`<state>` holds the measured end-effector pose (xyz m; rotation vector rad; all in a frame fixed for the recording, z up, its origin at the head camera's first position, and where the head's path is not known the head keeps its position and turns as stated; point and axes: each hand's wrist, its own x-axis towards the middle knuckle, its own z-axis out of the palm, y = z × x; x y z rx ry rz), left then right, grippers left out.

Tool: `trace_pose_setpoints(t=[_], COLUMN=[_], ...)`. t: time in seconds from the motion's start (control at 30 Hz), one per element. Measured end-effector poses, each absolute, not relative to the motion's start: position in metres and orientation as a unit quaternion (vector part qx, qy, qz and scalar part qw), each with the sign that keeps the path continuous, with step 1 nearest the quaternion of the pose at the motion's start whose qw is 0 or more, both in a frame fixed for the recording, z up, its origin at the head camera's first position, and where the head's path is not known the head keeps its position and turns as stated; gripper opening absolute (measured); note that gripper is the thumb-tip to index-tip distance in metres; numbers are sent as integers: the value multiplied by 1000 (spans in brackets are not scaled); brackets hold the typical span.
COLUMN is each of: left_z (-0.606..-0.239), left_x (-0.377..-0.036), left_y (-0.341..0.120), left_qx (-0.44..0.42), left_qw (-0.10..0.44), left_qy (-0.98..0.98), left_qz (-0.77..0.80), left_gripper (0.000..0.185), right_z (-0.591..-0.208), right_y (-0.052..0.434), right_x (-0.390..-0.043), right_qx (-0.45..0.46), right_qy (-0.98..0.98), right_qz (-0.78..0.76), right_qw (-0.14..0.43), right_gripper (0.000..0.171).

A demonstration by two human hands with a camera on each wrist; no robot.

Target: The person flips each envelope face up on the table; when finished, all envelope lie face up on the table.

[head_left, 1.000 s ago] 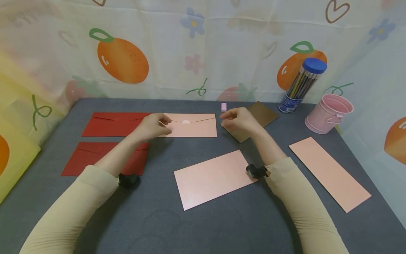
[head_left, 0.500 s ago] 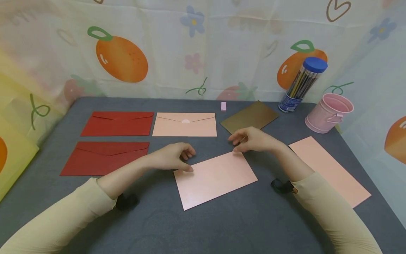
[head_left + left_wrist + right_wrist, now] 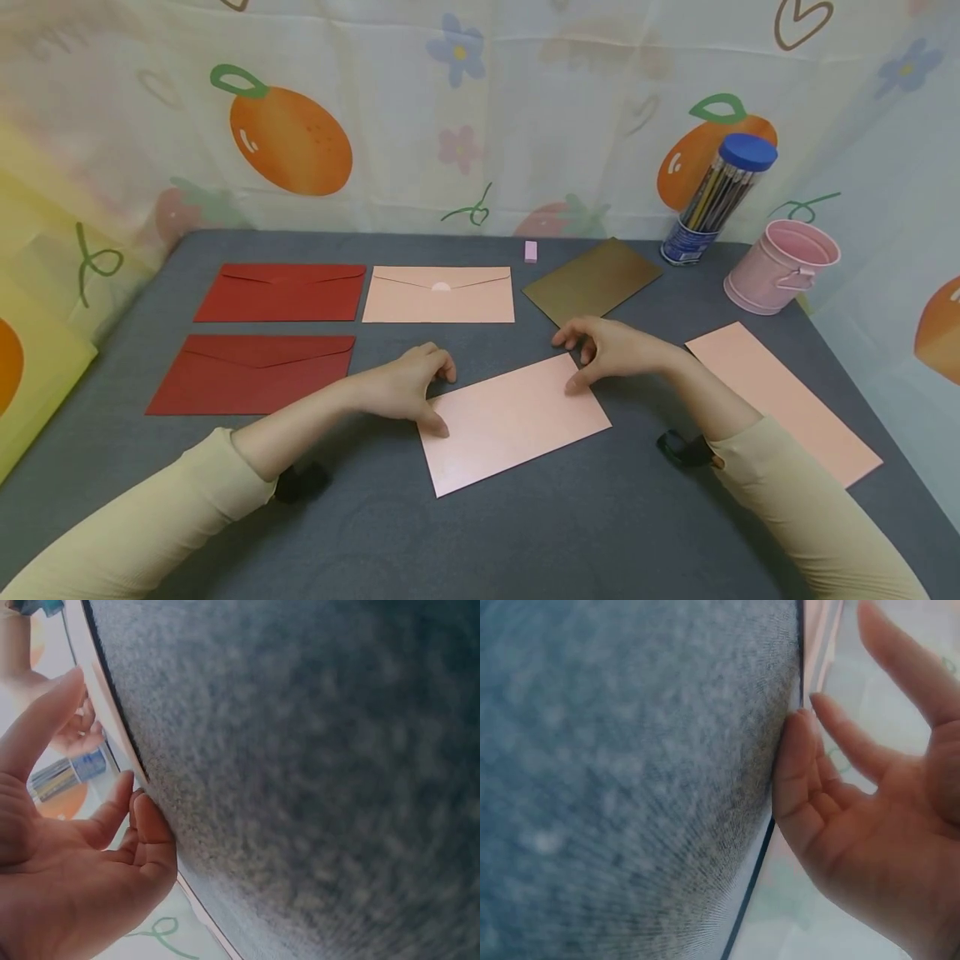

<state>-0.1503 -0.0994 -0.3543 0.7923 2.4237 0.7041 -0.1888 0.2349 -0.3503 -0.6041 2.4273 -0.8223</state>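
Left hand: the left hand [image 3: 405,387] lay at the near-left corner of the pink envelope [image 3: 513,422]; thumb tip pressed on that corner, fingers loosely curled at its far-left edge; the left wrist view showed fingertips [image 3: 142,817] meeting the paper's thin edge against the grey felt, nothing clamped.
Right hand: the right hand [image 3: 611,350] sat at the envelope's far-right corner; thumb resting on the paper, fingers bent over the edge; the right wrist view showed fingertips [image 3: 799,757] touching the edge, not closed round it.
Pink envelope: it lay flat and slightly skewed on the grey table [image 3: 525,533], blank side up, near the middle, apart from every other sheet.
Neighbours: a flap-up pink envelope [image 3: 438,294] and two red envelopes [image 3: 281,292] [image 3: 251,362] lay in rows to the far left; a brown envelope [image 3: 592,279] just beyond the right hand; a long pink sheet [image 3: 783,400] to the right; a small pink eraser [image 3: 531,251], a pencil tube [image 3: 716,200] and a pink bucket [image 3: 780,267] at the back.
Risk, slipping: the paper probably sat flush on the felt, so fingertips might skate over the edge instead of getting under it; uneven pressure from the two hands could spin it.
Risk, creasing: a hard thumb press while lifting a corner could likely dent or fold it.
Risk, knocking: the right hand's knuckles were near the brown envelope; a wide sweep could shove it askew.
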Motion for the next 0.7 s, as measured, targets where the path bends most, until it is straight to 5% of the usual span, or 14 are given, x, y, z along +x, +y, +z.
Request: trace_pose_setpoints(t=[0.7], left_z=[-354], left_x=[-146], left_y=[-101], left_qx=[283], left_qw=[233], left_qy=[901], left_qz=[232], left_gripper=[43], right_z=[-360], right_y=[232], right_x=[-183], right_qx=[-235], right_qy=[896], right_qz=[-303], right_qw=[225], right_gripper=[62])
